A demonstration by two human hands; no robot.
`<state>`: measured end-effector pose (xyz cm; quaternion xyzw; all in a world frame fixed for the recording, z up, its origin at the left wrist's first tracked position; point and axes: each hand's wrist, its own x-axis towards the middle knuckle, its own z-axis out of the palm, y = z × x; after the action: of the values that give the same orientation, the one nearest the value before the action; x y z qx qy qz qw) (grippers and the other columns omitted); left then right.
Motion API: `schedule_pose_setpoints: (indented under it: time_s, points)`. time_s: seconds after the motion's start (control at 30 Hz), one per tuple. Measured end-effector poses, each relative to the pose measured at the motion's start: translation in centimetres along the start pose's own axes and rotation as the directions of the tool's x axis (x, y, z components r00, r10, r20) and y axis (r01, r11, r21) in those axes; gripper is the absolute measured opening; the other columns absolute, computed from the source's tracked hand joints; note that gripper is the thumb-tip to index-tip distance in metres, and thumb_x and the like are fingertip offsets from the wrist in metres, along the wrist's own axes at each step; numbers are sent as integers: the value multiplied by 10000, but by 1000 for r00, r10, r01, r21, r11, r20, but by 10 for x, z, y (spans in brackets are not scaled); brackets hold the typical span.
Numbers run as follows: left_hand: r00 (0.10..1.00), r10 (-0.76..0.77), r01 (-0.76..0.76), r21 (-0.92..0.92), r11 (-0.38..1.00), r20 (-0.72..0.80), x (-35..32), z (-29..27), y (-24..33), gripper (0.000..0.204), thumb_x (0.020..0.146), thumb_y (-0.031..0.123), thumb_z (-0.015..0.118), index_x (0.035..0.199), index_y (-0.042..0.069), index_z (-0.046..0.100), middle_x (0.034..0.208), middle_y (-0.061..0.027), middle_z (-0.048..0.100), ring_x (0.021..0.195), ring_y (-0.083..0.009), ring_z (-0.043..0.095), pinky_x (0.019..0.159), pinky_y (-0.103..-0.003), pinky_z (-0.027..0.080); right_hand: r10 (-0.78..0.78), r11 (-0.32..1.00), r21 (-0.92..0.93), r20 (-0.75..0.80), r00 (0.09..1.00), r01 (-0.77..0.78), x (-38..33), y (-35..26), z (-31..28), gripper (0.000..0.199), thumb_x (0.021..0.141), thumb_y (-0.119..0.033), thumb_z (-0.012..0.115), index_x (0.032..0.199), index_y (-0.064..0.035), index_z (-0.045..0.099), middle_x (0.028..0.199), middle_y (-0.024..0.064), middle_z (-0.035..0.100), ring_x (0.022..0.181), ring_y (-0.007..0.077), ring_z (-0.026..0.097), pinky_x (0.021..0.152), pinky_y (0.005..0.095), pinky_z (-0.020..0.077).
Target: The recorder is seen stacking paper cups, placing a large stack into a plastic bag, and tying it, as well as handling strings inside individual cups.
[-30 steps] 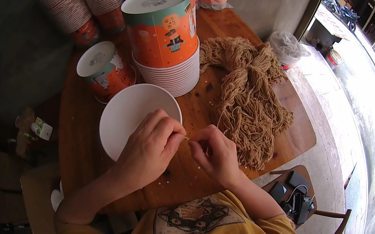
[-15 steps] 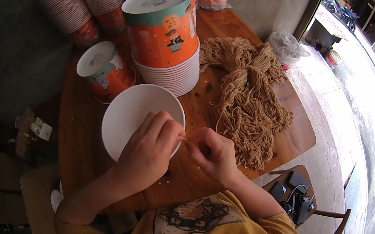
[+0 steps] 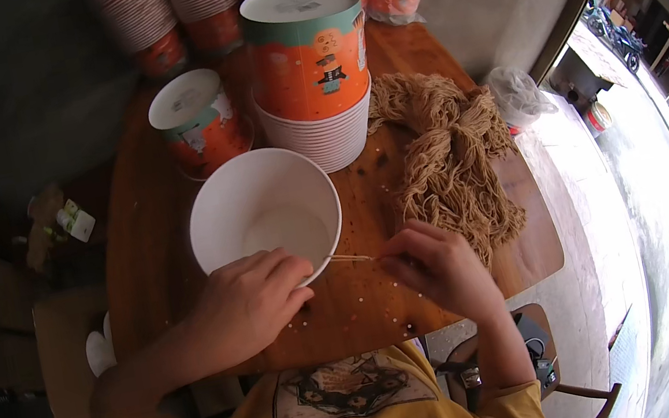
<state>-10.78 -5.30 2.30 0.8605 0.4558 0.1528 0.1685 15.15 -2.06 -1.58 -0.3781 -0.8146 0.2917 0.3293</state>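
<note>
A white paper bucket [image 3: 258, 188] lies tipped on the wooden table, its mouth facing me and its inside showing. My left hand [image 3: 254, 302] is closed over the near rim, with the fingers inside and the thumb outside. From the rim's right side a short tan cord [image 3: 352, 257] runs taut to my right hand [image 3: 441, 266], which pinches its end. Beyond my right hand lies a thick bundle of tan twine [image 3: 452, 166], gathered in the middle.
Behind the white bucket stand an upside-down stack of orange and green buckets [image 3: 308, 61] and a single one [image 3: 200, 134]. Wrapped bucket stacks [image 3: 204, 3] line the wall. Small white bits dot the wooden table [image 3: 336, 320]. A chair [image 3: 542, 320] with dark devices stands right.
My hands have moved apart: the right one drew the cord out to the right. My left hand lowered onto the rim, uncovering the bucket's inside. The view shifted slightly.
</note>
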Motion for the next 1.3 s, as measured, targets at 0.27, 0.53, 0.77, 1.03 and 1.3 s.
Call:
schedule_pose_setpoints:
  time_s: [0.27,0.53,0.77,1.03,1.3]
  points:
    - [969,186,-141,258,956,-160,-24,-10,-16,186,745,-3,632,916,65,606,956,-79,566,1015,-252,561,1018,-472,358,-335,938,-107,-40,941,329,54,-18,19,78,815,-29,661,881,-33,619,838,85,578,753,284,613,657,361,506]
    - [938,-102,85,-67,994,-331,-10,7,-12,107,856,115,641,892,68,552,718,-32,614,739,-252,621,953,-441,410,-186,972,-150,-17,982,181,71,-27,49,74,848,-125,628,881,-66,599,806,111,648,707,350,641,610,416,525]
    - [890,-87,94,-6,996,-447,7,24,-24,100,781,61,640,791,68,541,743,-46,595,765,-252,575,884,-409,394,-141,978,-166,-56,988,130,73,-28,56,88,852,-123,607,836,-50,560,768,145,639,695,374,629,587,438,515]
    - [932,-6,44,97,994,-362,2,12,-31,80,700,67,592,735,80,521,759,-49,501,819,-238,542,937,-415,353,-22,947,-320,-186,982,-40,89,-22,55,124,855,-137,588,835,-47,506,725,186,620,674,390,620,568,467,505]
    - [923,86,-79,35,996,-376,-9,7,-30,178,760,106,668,849,59,522,914,-94,506,932,-286,528,921,-428,401,-66,934,-356,-127,990,17,98,-11,58,133,861,-139,559,863,-21,496,770,181,643,670,400,632,574,483,518]
